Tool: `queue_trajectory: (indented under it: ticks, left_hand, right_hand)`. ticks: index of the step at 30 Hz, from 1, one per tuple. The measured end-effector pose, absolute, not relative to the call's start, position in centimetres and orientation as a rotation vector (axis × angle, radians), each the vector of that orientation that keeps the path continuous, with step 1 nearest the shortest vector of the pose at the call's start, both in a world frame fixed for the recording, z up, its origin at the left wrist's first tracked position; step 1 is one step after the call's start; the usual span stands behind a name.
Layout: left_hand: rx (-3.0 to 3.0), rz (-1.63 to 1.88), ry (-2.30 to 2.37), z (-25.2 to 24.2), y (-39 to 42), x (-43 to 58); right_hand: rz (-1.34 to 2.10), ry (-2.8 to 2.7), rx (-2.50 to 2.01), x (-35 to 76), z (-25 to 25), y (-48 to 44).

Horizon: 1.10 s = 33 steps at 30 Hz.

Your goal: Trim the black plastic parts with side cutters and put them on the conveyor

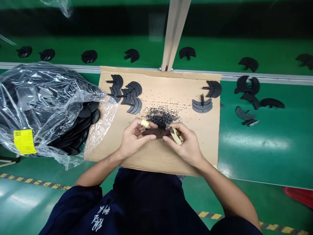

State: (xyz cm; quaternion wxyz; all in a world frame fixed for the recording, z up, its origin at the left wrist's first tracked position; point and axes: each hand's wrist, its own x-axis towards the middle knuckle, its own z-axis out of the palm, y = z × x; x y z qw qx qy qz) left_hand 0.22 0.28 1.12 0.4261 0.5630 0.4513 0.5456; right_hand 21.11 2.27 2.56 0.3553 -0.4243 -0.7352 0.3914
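- Head view: my left hand [133, 138] is closed on the left end of a flat black plastic part [153, 132]. The thumb is on top and the fingers are curled under. Tape [145, 123] wraps one fingertip.
- My right hand [188, 145] is wrapped tight round a small tan-handled cutter [176, 135]. Its tip meets the right end of the part.
- The part sits between both hands, over the near half of the cardboard sheet [156, 160]. I cannot tell whether it touches the sheet.
- A pile of black trimmings [161, 115] lies just beyond my hands.
- Fan-shaped black pieces are on the sheet: a cluster [128, 93] at far left and two stacks [202, 105] at far right.
- A clear plastic bag [44, 98] of black discs lies to my left, overlapping the cardboard edge, with a yellow label [23, 141] on it.
- The green conveyor belt [151, 52] beyond carries more black pieces, spaced apart.
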Motion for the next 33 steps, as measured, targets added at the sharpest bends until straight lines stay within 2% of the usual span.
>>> queue_trajectory:
  ticks: [3,6,9,13,20,33]
  left_hand:
    - [1.738,1.23,1.126,1.4,0.0,-0.6]
    - [1.936,1.15,1.061,1.6,-0.1,-1.7]
    - [1.856,1.18,1.044,1.9,-0.5,-2.0]
    - [1.748,1.226,1.019,2.2,-1.1,-1.8]
    - [1.733,1.297,1.024,2.2,-1.2,-1.5]
    - [1.759,1.332,1.0,1.6,-1.4,-1.5]
  right_hand:
    - [0.745,-2.114,-0.857,21.1,4.1,2.1]
    - [0.763,-2.199,-0.645,22.0,5.5,2.1]
    - [0.802,-2.177,-0.749,23.0,5.9,2.6]
    - [0.574,-2.395,-0.866,23.5,5.2,3.1]
    - [0.396,-2.516,-0.9,23.1,4.6,2.6]
    - [0.387,-2.619,-0.842,23.3,5.1,3.0]
